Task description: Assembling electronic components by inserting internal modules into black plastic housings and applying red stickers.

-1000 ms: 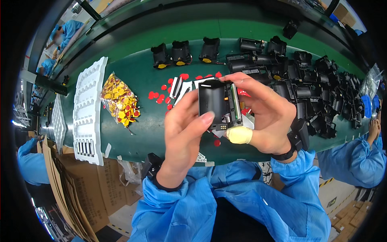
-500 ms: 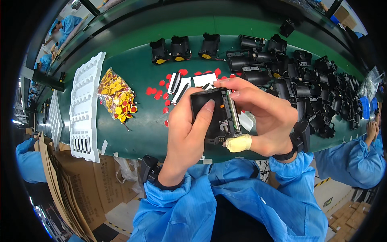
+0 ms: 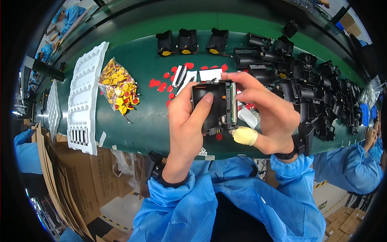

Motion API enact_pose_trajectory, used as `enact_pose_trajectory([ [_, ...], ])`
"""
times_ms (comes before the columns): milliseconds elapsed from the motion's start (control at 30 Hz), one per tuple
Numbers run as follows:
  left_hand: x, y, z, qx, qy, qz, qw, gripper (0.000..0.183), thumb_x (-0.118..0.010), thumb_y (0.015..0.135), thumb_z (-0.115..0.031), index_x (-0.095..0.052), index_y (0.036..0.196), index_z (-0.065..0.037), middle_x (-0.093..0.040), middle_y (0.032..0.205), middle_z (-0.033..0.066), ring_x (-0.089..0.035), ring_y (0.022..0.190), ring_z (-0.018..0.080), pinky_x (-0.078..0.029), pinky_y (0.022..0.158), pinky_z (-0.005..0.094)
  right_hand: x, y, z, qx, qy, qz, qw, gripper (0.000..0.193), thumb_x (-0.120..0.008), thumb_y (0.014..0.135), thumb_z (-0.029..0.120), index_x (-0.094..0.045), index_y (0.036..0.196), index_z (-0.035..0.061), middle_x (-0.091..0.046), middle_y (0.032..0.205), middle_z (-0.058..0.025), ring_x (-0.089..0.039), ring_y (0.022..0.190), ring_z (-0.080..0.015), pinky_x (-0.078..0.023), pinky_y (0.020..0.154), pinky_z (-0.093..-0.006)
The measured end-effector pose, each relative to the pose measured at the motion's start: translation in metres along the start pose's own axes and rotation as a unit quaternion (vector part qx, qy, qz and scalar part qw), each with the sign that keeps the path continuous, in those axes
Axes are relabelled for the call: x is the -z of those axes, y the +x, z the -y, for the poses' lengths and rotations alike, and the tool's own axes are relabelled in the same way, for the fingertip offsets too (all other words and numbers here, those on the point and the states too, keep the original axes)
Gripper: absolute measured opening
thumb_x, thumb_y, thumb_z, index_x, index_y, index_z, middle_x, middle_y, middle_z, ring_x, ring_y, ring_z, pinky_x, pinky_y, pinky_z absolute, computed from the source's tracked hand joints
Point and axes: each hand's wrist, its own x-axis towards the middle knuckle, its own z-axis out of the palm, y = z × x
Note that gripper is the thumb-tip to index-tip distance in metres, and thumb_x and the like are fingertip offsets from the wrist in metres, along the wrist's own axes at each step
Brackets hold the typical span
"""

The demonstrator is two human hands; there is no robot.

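While an open, box-shaped black plastic housing (image 3: 213, 113) is held up above the dark green surface (image 3: 149, 125), in front of the person's chest, its right edge appears to be the part being worked on or checked. Along that edge a narrow, pale green strip (image 3: 233, 101) is seen standing lengthwise. The housing is gripped from its left side by the left hand (image 3: 183, 121), with the thumb laid across the hollow interior and the other fingers hidden behind. The right edge is spanned by the right hand (image 3: 270, 119): the index fingertip is set at the top corner, the next finger is bent close to the strip, and the thumb, covered by a pale yellow finger cot (image 3: 244, 136), is placed at the lower corner. How hard it is pressed cannot be told. Both wrists are raised, and the forearms are angled inward. A steady left grip and light, even control at the strip's two ends would seem to be called for next. Beyond the hands, white rectangular pieces (image 3: 211, 75) and round red stickers (image 3: 153, 83) are scattered.
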Motion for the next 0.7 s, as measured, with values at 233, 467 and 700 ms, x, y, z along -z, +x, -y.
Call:
enact_pose_trajectory([
  [233,0.003,-0.003,-0.002,-0.029,0.051,0.006,0.998,0.014,-0.054,0.098,-0.004,-0.058,0.109,0.003,-0.067,0.088,0.0047,-0.061,0.071,0.0045,-0.048,0.058,0.0216,0.002,0.0,0.003,0.001,-0.018,0.04,0.999,0.05,-0.082,0.07,0.009,-0.064,0.114,-0.006,-0.061,0.128,-0.0273,-0.067,0.106,-0.0365,-0.055,0.09,-0.0371],
  [467,0.01,-0.002,-0.003,-0.039,0.127,0.009,0.991,0.011,-0.055,0.097,-0.004,-0.058,0.105,0.002,-0.065,0.078,0.004,-0.059,0.067,0.0043,-0.045,0.055,0.0225,0.001,0.002,0.003,0.038,-0.063,0.067,0.995,0.049,-0.082,0.068,0.006,-0.064,0.111,-0.0086,-0.062,0.124,-0.0306,-0.067,0.107,-0.0406,-0.056,0.09,-0.0399],
  [700,0.013,-0.003,0.002,-0.078,0.24,-0.007,0.968,0.012,-0.054,0.096,-0.004,-0.057,0.106,0.003,-0.063,0.079,0.0091,-0.062,0.069,0.011,-0.046,0.06,0.0263,-0.001,-0.004,0.004,0.032,-0.122,0.081,0.989,0.05,-0.081,0.065,0.004,-0.064,0.109,-0.0098,-0.062,0.121,-0.0316,-0.065,0.111,-0.0439,-0.056,0.092,-0.0433],
])
